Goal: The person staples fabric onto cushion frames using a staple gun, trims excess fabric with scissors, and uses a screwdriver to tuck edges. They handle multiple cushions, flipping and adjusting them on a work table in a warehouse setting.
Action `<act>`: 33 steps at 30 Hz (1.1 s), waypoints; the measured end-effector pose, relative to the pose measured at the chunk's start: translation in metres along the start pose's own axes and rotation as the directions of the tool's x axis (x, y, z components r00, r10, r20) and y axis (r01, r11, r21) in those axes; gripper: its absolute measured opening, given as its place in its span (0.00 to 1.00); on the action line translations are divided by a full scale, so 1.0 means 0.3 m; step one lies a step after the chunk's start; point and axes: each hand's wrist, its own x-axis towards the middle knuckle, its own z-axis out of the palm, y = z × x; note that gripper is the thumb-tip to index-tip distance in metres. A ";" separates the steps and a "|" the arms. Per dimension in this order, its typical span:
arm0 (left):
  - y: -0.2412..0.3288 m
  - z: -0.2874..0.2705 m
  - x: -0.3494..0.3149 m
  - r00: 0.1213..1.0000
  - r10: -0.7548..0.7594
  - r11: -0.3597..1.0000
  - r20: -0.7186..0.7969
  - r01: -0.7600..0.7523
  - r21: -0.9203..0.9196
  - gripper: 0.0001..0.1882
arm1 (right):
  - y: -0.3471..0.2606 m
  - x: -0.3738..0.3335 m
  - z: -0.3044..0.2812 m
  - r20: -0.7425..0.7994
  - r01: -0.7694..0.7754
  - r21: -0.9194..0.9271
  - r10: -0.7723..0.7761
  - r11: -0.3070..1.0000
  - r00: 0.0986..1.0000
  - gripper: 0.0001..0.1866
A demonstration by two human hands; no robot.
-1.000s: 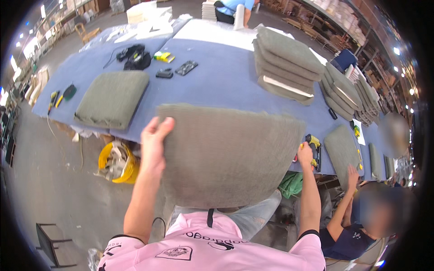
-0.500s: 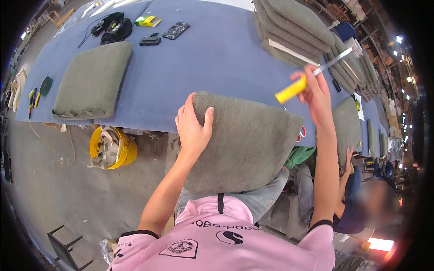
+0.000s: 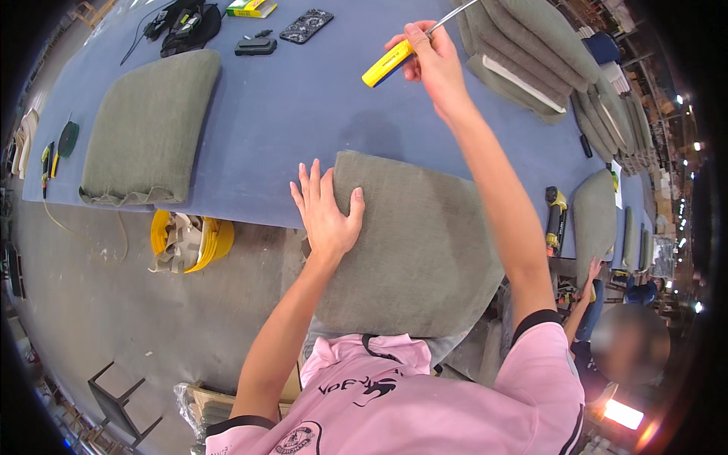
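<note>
A grey-green fabric-covered cushion (image 3: 409, 243) rests across my lap and against the table's front edge. My left hand (image 3: 327, 208) lies on its left edge with fingers spread and thumb on the fabric, gripping nothing. Above the table, beyond the cushion, my right hand (image 3: 432, 64) is closed round a screwdriver (image 3: 388, 64) with a yellow and blue handle. Its metal shaft points up and right, toward a stack of similar cushions (image 3: 523, 45). The tip is cut off by the picture's upper edge.
On the blue table (image 3: 265, 144) lie another cushion (image 3: 152, 129), a phone (image 3: 307, 26), a black case (image 3: 255, 47) and a roll of green tape (image 3: 68, 139). A yellow bucket of scraps (image 3: 216, 244) stands below. At right are a yellow-black power tool (image 3: 556, 220) and a co-worker's hand (image 3: 592, 274).
My right hand has carried the screwdriver left and farther out over the table. My left hand stays on the cushion, its fingers more spread. The yellow-black power tool has come into sight.
</note>
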 end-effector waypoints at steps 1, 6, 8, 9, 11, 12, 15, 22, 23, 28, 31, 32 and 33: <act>-0.005 0.005 0.008 1.000 -0.001 1.000 0.005 0.001 -0.008 0.35 | 0.055 -0.042 0.031 0.141 -0.116 -0.048 0.121 0.992 0.983 0.18; -0.028 0.007 0.019 1.000 0.007 1.000 0.022 -0.007 0.004 0.33 | 0.171 -0.053 0.128 0.291 -0.303 -0.035 0.300 0.952 0.909 0.16; -0.024 0.010 0.005 1.000 0.010 1.000 0.012 -0.010 0.007 0.32 | 0.148 0.028 0.088 0.141 -0.177 0.053 0.168 0.983 0.976 0.16; -0.029 0.016 0.017 1.000 0.022 1.000 -0.001 -0.022 0.006 0.32 | 0.122 0.071 0.070 0.044 -0.093 0.038 0.091 0.995 0.995 0.16; -0.030 0.020 0.015 0.999 0.031 0.999 -0.006 -0.031 0.006 0.32 | 0.147 0.020 0.115 0.042 -0.024 0.039 0.023 0.999 0.999 0.15; -0.029 0.017 0.018 0.999 0.033 0.999 -0.001 -0.033 0.007 0.32 | 0.139 -0.069 0.166 0.271 -0.145 -0.097 0.166 0.985 0.948 0.14; -0.028 0.004 0.017 1.000 0.031 1.000 0.000 -0.031 0.004 0.31 | 0.104 -0.116 0.221 0.399 -0.111 -0.215 0.191 0.970 0.897 0.12; -0.023 0.013 0.018 0.999 0.029 0.999 -0.039 -0.030 -0.014 0.31 | 0.046 -0.186 0.206 0.466 -0.042 -0.268 0.167 0.962 0.869 0.10; -0.017 0.011 0.021 0.999 0.028 1.000 -0.044 -0.029 -0.013 0.31 | 0.083 -0.214 0.206 0.529 0.130 -0.397 0.110 0.909 0.842 0.11; -0.022 -0.002 0.024 0.997 0.018 0.999 -0.070 -0.021 -0.042 0.31 | -0.127 -0.140 0.221 0.181 0.246 -0.056 -0.232 0.968 0.956 0.15; -0.023 0.008 0.016 0.997 0.037 0.998 -0.072 -0.040 -0.040 0.31 | 0.036 -0.223 0.204 0.338 0.087 -0.046 -0.067 0.995 0.939 0.18; -0.021 0.012 0.024 0.997 0.033 0.999 -0.067 -0.035 -0.024 0.31 | 0.077 -0.262 0.201 0.507 0.041 -0.346 0.150 0.937 0.849 0.17; -0.021 0.012 0.025 0.998 0.026 1.000 -0.064 -0.027 -0.007 0.31 | 0.068 -0.242 0.199 0.469 0.071 -0.366 0.118 0.928 0.875 0.16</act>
